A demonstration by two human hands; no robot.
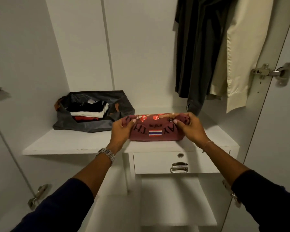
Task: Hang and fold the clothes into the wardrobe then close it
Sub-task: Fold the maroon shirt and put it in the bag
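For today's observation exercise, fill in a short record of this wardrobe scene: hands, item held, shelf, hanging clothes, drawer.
left hand: pinches the shirt's left end
right hand: pinches its right end
shirt: maroon, folded, on the shelf
bag: open, folded clothes inside, left of the shirt
hanging clothes: dark garment, cream garment
drawer: shut, under the shelf

1. My left hand [122, 129] is bare; a silver metal watch [107, 155] with a linked band sits on that wrist.
2. My right hand [191, 129] is bare too, with a thin bracelet [207, 144] on its wrist, a fine chain as far as I can tell.
3. My nails are short and pale.
4. Dark sleeves, navy I think in this dim light, are pushed up both forearms: the left sleeve [60, 205] and the right sleeve [264, 198] leave the lower forearms uncovered.
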